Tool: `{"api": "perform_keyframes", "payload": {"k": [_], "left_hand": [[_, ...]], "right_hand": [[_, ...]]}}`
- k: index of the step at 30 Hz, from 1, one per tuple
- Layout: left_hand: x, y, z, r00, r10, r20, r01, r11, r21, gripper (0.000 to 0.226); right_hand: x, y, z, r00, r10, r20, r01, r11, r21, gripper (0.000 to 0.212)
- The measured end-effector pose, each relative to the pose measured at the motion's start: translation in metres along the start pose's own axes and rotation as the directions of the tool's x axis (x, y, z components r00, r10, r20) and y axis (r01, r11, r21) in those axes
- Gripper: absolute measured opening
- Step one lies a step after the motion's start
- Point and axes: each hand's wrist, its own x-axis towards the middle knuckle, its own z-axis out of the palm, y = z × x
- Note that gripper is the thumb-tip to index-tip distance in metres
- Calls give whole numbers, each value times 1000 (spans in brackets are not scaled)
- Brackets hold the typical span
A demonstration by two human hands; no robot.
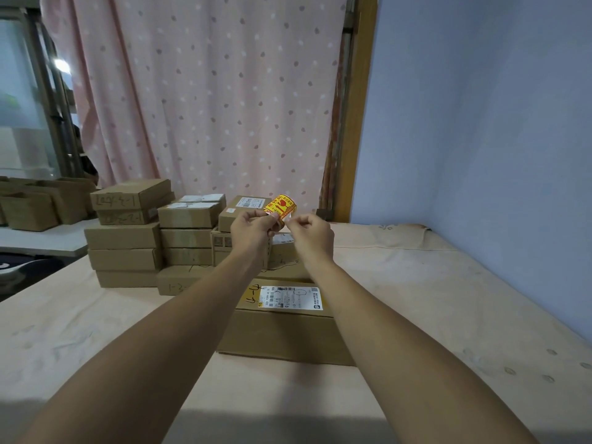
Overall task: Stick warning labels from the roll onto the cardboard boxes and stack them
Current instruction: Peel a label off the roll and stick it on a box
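As two hands point(253, 224) point(312, 230) pinch, one roll point(282, 208).

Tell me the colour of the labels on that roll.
Yellow with red print; label roll shows best in head view.

We logged the place as a home bedroom used as a parcel-packing room. Evidence: a pink spotted curtain point(208, 91) hung across the back, beside a wooden frame point(358, 123) and a plain blue wall point(480, 123). The work surface looked like a bed point(448, 299) under a pale peach printed sheet. Cardboard boxes point(128, 235) stood on it in stacks. Several were hand-numbered in marker, and some carried a printed shipping label point(290, 298). At left, a white bench point(41, 240) held more brown cartons point(28, 209).
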Motion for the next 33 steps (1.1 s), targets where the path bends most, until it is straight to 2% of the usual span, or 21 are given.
{"api": "perform_keyframes", "payload": {"k": [4,8,17,21,24,28,30,33], "left_hand": [[4,3,-5,999,16,-38,-15,999,40,24],[10,10,-16,994,-15,-108,15,1000,2,21],[15,24,-66,955,22,-296,9,995,102,15],[17,32,-100,922,46,-385,10,990,144,15],[17,29,-127,906,78,-416,36,965,259,13],[14,4,-161,911,101,-401,135,844,519,14],[12,-11,-175,924,105,-369,172,746,643,12],[10,-32,-187,946,115,-304,182,585,790,10]], "right_hand": [[1,-1,3,1000,-13,-2,13,1000,-10,14],[-1,-3,5,1000,-3,6,3,1000,-13,10],[-8,1,13,998,0,70,3,999,-45,8],[-13,1,22,991,38,125,-45,997,58,12],[-16,3,27,986,38,163,-51,996,78,10],[-21,6,30,965,76,252,-110,986,124,14],[-23,8,30,960,50,274,-80,992,97,17],[-23,11,27,951,21,308,-50,995,87,10]]}}
